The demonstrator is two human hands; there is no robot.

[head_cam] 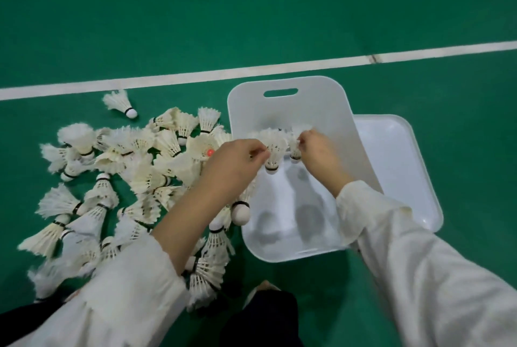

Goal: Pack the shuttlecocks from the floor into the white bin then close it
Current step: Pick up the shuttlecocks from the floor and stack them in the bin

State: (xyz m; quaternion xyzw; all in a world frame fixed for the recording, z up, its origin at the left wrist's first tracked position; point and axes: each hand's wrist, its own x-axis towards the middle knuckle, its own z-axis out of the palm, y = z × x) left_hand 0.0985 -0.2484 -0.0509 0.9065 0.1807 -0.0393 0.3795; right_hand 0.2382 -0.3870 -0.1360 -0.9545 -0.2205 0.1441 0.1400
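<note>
An open white bin (282, 106) with a handle slot stands on the green floor; I see nothing lying on its bottom. Over its opening my left hand (237, 163) pinches a white feather shuttlecock (275, 149), cork down. Close beside it, my right hand (319, 156) pinches a second shuttlecock (294, 148) by its feathers. Left of the bin, a big heap of shuttlecocks (134, 167) covers the floor, and one lone shuttlecock (120, 103) lies apart at the back.
The bin's white lid (400, 167) lies flat on the floor, right of the bin and partly behind it. A white court line (195, 76) runs across the floor beyond. My dark-clothed knees (265, 318) are at the bottom edge.
</note>
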